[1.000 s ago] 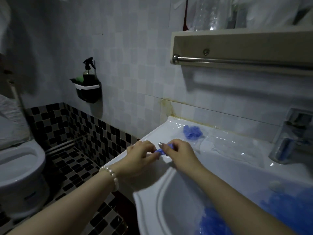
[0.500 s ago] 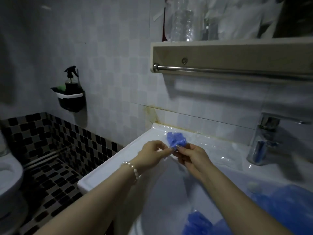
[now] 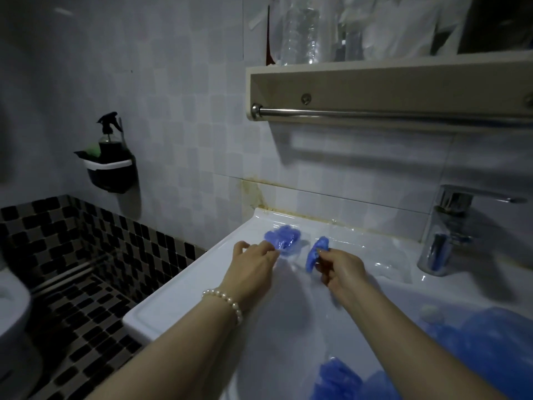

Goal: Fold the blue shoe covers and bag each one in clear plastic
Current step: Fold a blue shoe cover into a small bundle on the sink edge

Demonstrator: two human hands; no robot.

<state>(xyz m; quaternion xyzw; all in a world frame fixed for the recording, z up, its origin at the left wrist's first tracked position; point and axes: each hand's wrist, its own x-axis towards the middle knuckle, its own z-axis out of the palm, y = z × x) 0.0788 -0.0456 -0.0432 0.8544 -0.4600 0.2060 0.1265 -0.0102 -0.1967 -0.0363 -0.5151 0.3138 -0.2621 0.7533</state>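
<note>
Facing a white sink (image 3: 178,301) in a dim, pale-tiled bathroom; black-and-grey mosaic floor (image 3: 95,313) at left. Chrome tap (image 3: 444,235) at the right rear of the sink deck. Wall shelf with towel rail (image 3: 389,114) above, clear bottles on top. Spray bottle (image 3: 111,137) in a dark wall caddy at left.

Right hand (image 3: 340,269): thumb and fingers curled, pinching a folded blue shoe cover (image 3: 315,254) held upright just above the deck. Left hand (image 3: 253,264): pearl bracelet (image 3: 223,303) on wrist, fingers loosely bent, tips at the edge of a bagged shoe cover (image 3: 284,239) lying on the deck near the wall; whether they grip its plastic cannot be told. Clear plastic bags (image 3: 383,255) lie on the deck toward the tap. Loose blue covers (image 3: 490,342) heaped at lower right, in and beside the basin.
</note>
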